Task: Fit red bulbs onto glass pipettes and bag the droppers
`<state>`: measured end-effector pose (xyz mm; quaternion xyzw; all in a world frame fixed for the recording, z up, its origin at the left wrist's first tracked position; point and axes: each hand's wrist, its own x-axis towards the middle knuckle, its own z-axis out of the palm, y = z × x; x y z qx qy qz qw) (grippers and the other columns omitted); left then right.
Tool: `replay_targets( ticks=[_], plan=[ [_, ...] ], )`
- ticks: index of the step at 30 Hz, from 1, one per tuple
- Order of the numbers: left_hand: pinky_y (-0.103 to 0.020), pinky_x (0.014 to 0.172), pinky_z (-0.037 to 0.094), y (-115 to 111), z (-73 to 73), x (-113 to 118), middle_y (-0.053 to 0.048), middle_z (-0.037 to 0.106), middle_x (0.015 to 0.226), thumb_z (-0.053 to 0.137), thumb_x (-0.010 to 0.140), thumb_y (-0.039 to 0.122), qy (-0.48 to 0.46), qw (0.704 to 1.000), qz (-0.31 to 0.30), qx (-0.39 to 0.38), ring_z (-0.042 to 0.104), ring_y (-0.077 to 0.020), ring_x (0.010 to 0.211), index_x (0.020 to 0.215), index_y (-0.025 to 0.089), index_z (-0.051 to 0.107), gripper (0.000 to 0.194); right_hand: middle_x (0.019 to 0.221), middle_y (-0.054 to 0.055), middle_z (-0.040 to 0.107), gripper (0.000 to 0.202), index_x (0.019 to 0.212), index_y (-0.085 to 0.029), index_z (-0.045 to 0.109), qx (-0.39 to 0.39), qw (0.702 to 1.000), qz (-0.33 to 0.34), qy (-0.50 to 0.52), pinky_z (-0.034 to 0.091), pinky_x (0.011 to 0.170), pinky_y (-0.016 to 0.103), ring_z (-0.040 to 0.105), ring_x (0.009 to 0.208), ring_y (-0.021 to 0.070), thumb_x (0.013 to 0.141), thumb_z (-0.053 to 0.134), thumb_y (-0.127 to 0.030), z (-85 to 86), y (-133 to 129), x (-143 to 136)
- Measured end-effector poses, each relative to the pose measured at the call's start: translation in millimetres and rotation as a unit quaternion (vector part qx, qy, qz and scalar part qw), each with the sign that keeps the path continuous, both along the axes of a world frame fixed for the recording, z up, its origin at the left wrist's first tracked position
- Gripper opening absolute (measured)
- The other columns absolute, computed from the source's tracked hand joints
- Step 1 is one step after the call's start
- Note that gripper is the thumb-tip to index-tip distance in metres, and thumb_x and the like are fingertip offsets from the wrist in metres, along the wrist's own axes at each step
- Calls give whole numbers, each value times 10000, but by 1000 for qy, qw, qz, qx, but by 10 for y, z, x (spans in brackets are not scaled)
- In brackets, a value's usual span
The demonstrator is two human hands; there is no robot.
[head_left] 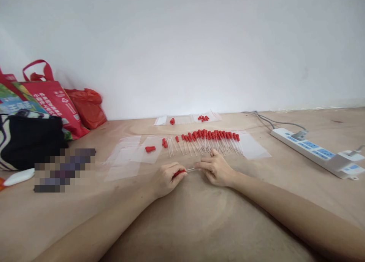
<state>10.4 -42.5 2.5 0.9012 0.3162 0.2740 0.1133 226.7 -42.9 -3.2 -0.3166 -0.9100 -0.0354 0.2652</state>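
Note:
My left hand (170,178) is closed around a red rubber bulb (179,173). From the bulb's right end a thin clear dropper tube (190,169) runs across to my right hand (215,168), whose fingers pinch its other end. Just beyond my hands lies a row of droppers with red bulbs (211,135), their clear tubes pointing toward me. At the row's left are several bare tubes (171,148) and a few loose red bulbs (150,149). Clear plastic bags (125,155) lie flat under and beside them.
Near the wall, another clear bag (161,120) holds tubes and red bulbs (203,118). A white power strip (313,150) with grey cables lies at right. Red bags (61,106), a black bag (31,140) and a blurred-out object (65,171) are at left.

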Motion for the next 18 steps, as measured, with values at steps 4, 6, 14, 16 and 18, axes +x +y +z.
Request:
replay_targets(
  ticks=[4,6,14,16,18],
  plan=[
    [-223,591,403,-5,-19,5,-32,582,708,408,843,254,12,1000,-12,11,526,-120,623,777,156,564,195,709,1,624,218,869,-195,587,-46,999,-1,14,196,637,290,468,566,95,789,391,-143,21,-35,-29],
    [-223,593,402,-3,-25,9,-34,578,711,403,843,248,17,1000,-16,18,526,-121,628,777,156,558,191,717,-3,636,190,836,-195,581,-82,996,-8,25,208,649,283,498,589,95,796,401,-147,25,-49,-54],
    [-221,578,394,1,-36,16,-33,561,700,376,853,225,37,997,-36,50,510,-122,619,764,155,538,198,563,-39,567,244,662,-186,558,-247,964,-47,92,314,674,258,476,521,88,826,377,-196,23,-103,-177],
    [-223,586,398,-3,-39,16,-38,561,708,375,854,215,38,997,-41,59,516,-125,630,774,152,537,192,566,-38,560,252,663,-186,566,-267,957,-47,102,331,666,250,479,523,87,829,377,-208,20,-110,-193],
    [-227,592,402,3,-35,12,-42,560,710,376,854,203,38,996,-45,66,519,-129,635,781,146,537,185,558,-35,552,265,673,-188,575,-272,956,-49,99,339,650,246,479,518,89,836,368,-218,21,-108,-204]
  ],
)
